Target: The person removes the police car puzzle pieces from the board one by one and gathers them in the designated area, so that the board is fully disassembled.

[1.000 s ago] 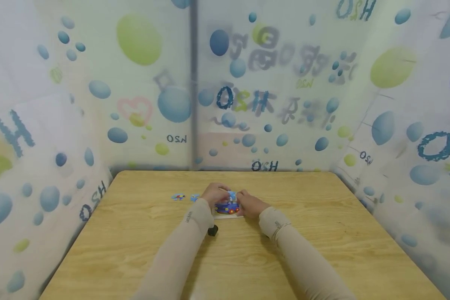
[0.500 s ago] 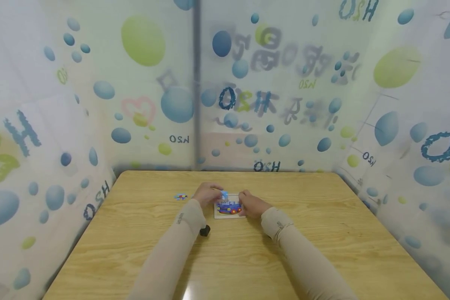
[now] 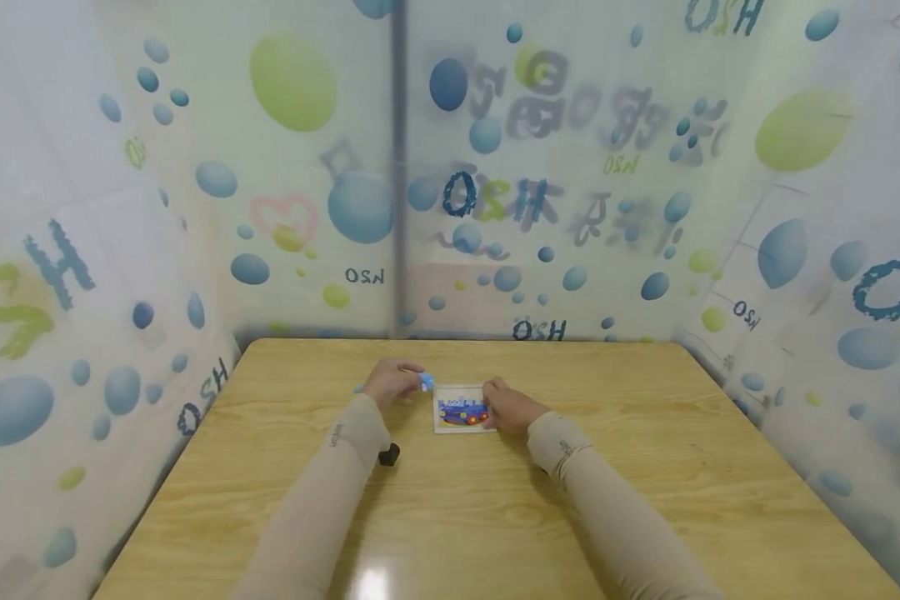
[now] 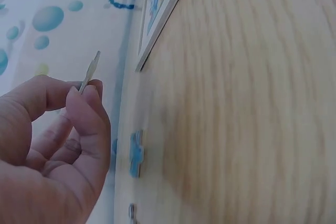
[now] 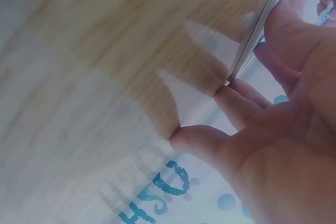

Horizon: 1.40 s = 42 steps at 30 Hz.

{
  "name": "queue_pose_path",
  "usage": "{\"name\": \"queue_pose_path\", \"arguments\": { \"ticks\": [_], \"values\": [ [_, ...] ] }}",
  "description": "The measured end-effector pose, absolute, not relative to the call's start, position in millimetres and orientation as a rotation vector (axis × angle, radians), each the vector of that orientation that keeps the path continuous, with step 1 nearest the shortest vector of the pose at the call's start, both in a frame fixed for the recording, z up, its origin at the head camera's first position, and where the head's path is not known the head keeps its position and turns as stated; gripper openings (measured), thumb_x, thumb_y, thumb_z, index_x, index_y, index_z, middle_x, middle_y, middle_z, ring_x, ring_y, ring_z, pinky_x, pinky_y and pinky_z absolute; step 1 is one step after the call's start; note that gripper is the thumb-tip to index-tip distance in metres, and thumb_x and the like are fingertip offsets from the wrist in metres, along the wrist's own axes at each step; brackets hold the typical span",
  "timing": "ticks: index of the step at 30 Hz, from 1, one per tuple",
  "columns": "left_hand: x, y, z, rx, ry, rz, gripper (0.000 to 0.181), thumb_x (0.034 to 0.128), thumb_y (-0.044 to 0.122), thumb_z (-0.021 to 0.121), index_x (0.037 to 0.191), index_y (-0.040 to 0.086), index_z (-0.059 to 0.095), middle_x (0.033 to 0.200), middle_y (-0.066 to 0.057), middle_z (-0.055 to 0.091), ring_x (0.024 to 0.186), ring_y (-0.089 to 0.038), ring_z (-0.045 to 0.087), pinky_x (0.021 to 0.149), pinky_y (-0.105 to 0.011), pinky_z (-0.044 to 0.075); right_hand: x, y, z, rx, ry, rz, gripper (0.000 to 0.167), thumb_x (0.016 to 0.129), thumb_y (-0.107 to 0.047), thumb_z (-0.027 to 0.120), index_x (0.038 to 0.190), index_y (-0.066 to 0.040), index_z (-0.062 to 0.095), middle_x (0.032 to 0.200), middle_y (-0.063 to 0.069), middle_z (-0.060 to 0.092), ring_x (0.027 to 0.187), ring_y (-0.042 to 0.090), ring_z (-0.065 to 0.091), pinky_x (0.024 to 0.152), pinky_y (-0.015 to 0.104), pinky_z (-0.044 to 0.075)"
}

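Both hands are busy: the left hand (image 3: 392, 382) pinches a thin blue puzzle piece (image 3: 427, 381) between thumb and fingers, held up just left of a white frame (image 3: 465, 431), while the right hand (image 3: 516, 410) lies partly curled at that frame's right edge, fingertips touching it; whether it grips or merely steadies, I cannot tell. Behind stands a wall (image 3: 450, 150) printed with bubbles and letters, and before it a wooden table (image 3: 465, 517). Flat near the table's far side lies the frame, with a blue boat picture (image 3: 461, 411) inside. Its lower part looks filled in; the pale strip along the top seems unfilled, so the work is probably well past half. Left to place, as far as shows, are the pinched piece and a loose piece (image 4: 136, 154) on the table; another bit is cut off.
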State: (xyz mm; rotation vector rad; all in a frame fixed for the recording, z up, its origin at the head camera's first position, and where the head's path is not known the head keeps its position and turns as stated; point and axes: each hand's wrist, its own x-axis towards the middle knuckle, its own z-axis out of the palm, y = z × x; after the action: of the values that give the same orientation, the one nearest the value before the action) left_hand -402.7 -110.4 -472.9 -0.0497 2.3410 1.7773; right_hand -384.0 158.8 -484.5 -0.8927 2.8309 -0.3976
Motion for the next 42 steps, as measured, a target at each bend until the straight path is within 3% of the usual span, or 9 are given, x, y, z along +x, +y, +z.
{"name": "queue_pose_path", "arguments": {
  "ticks": [5,13,22,25,31,38,42],
  "values": [
    [-400.4,-126.1,-469.5,-0.049,2.326,1.797,0.033,0.0958,0.002,0.063,0.129,-0.003,0.064,0.098,-0.010,0.067,0.076,-0.016,0.062,0.074,-0.029,0.057,-384.0,160.3,-483.2,-0.943,2.828,-0.405,0.026,0.098,-0.020,0.069,0.101,-0.006,0.047,0.112,0.012,0.045,0.084,0.020,0.050,0.079,0.036,0.048],
    [-393.5,-151.1,-464.9,-0.018,2.312,1.840,0.034,0.0998,0.002,0.060,0.133,-0.007,0.059,0.105,-0.014,0.066,0.082,-0.017,0.062,0.086,-0.035,0.057,-382.7,158.6,-480.9,-0.904,2.833,-0.390,0.026,0.098,-0.021,0.068,0.102,-0.006,0.047,0.118,0.015,0.046,0.085,0.021,0.052,0.081,0.037,0.050],
    [-390.3,-183.0,-465.3,-0.018,2.396,1.794,0.037,0.1000,0.005,0.059,0.135,-0.007,0.057,0.108,-0.015,0.067,0.085,-0.017,0.063,0.085,-0.033,0.056,-383.9,156.2,-482.6,-0.849,2.832,-0.378,0.025,0.097,-0.022,0.069,0.102,-0.008,0.048,0.119,0.014,0.046,0.085,0.020,0.053,0.082,0.036,0.050],
    [-390.2,-192.6,-466.1,-0.031,2.462,1.730,0.037,0.0999,0.007,0.060,0.135,-0.006,0.058,0.109,-0.014,0.068,0.086,-0.018,0.063,0.081,-0.033,0.055,-383.8,158.3,-482.9,-0.872,2.829,-0.377,0.025,0.098,-0.022,0.068,0.103,-0.008,0.048,0.119,0.014,0.047,0.086,0.020,0.054,0.083,0.037,0.051],
    [-392.3,-207.4,-467.3,-0.069,2.491,1.686,0.037,0.0989,0.009,0.062,0.133,-0.005,0.060,0.101,-0.011,0.068,0.073,-0.015,0.055,0.071,-0.031,0.050,-383.5,166.2,-481.3,-0.888,2.845,-0.393,0.025,0.098,-0.019,0.068,0.101,-0.007,0.046,0.118,0.015,0.046,0.083,0.020,0.052,0.079,0.038,0.051],
    [-389.2,-226.7,-470.9,-0.139,2.605,1.593,0.035,0.0957,0.008,0.062,0.129,-0.005,0.063,0.112,-0.018,0.070,0.086,-0.017,0.065,0.074,-0.029,0.055,-386.2,165.8,-483.6,-0.883,2.826,-0.397,0.024,0.099,-0.021,0.067,0.101,-0.008,0.046,0.118,0.014,0.045,0.080,0.018,0.051,0.077,0.035,0.048],
    [-385.5,-239.6,-473.1,-0.216,2.667,1.547,0.032,0.0945,0.004,0.062,0.125,-0.005,0.065,0.097,-0.014,0.071,0.071,-0.015,0.062,0.065,-0.028,0.052,-387.1,160.7,-485.4,-0.888,2.815,-0.395,0.025,0.098,-0.023,0.067,0.102,-0.008,0.047,0.119,0.014,0.045,0.082,0.018,0.051,0.080,0.036,0.050]
  ]
}}
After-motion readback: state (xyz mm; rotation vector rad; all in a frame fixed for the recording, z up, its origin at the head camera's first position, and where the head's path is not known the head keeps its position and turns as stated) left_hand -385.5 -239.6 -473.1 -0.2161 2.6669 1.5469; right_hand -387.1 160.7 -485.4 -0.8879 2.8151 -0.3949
